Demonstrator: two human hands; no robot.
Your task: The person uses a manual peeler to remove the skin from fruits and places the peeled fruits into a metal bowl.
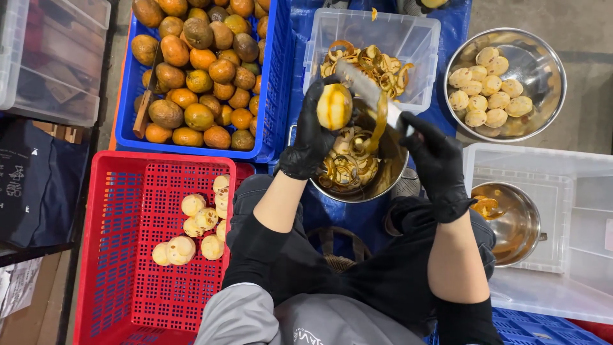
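Note:
My left hand [313, 131], in a black glove, grips a half-peeled orange fruit [334, 106] above a steel bowl [389, 169] full of peel curls. In a black glove too, my right hand [434, 156] holds a long knife [369, 91] whose blade lies against the fruit's top. A strip of orange peel [378, 124] hangs from the fruit toward the bowl.
A blue crate [271, 96] of unpeeled oranges with a wooden-handled knife [145, 105] sits far left. A red crate [121, 255] holds several peeled fruits. Peels fill a clear tub [408, 38]; a steel bowl [543, 57] holds peeled fruits. Another clear tub [575, 255] holds a small steel pot [517, 223].

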